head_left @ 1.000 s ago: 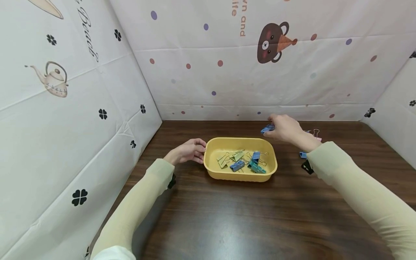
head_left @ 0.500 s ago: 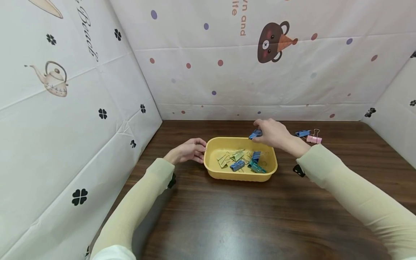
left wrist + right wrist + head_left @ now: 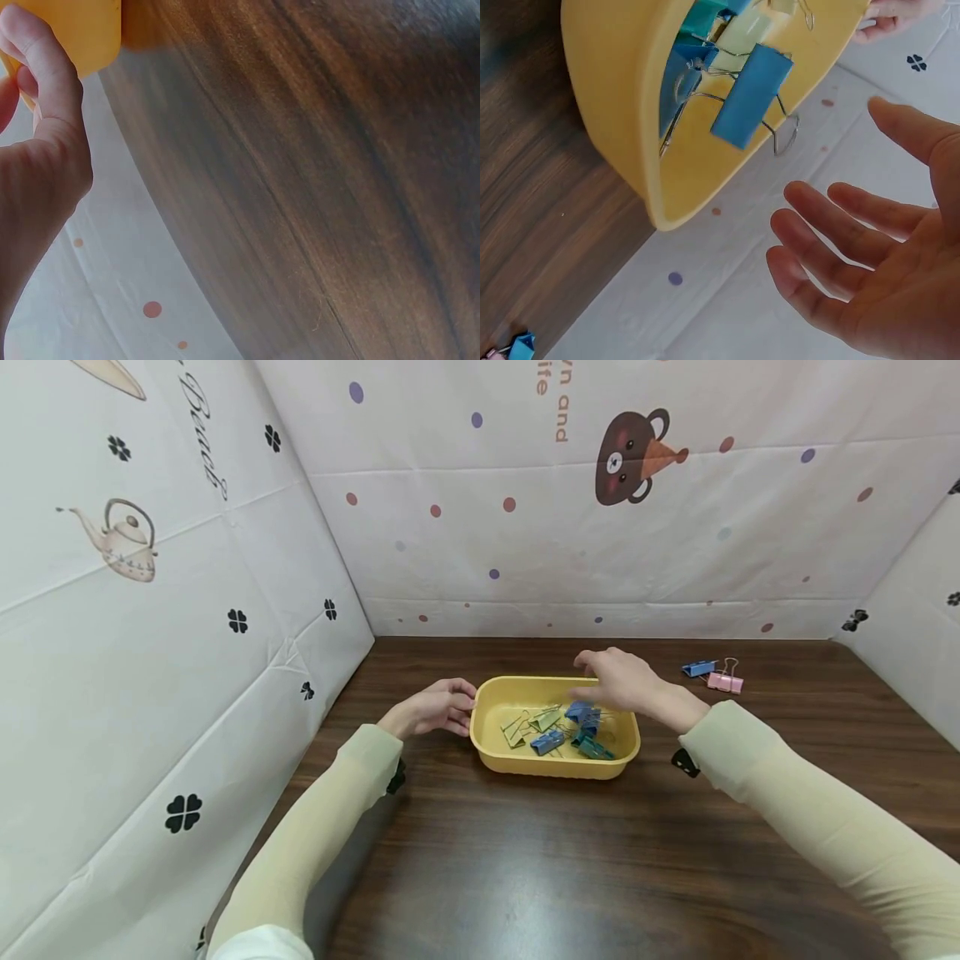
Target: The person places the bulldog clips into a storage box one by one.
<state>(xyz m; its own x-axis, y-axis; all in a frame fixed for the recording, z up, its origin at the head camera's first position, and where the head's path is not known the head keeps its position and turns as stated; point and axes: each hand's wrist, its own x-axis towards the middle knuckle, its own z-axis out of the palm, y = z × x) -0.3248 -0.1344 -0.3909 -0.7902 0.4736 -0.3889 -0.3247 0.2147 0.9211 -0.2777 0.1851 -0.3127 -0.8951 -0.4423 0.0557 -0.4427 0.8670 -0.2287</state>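
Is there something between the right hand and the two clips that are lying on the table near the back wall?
Nothing visible. The right hand hovers open over the yellow tray; the blue clip and pink clip lie to its right on bare table.

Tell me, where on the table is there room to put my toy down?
The wide bare stretch of table in front of the yellow tray, between both sleeves. The tray is crowded with clips; two more clips sit far right.

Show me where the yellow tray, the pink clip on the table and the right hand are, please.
yellow tray (image 3: pixel 557 768): head view, on its near outer wall.
pink clip (image 3: pixel 724 682): head view, on its pink body.
right hand (image 3: pixel 621 680): head view, on the back of the hand.
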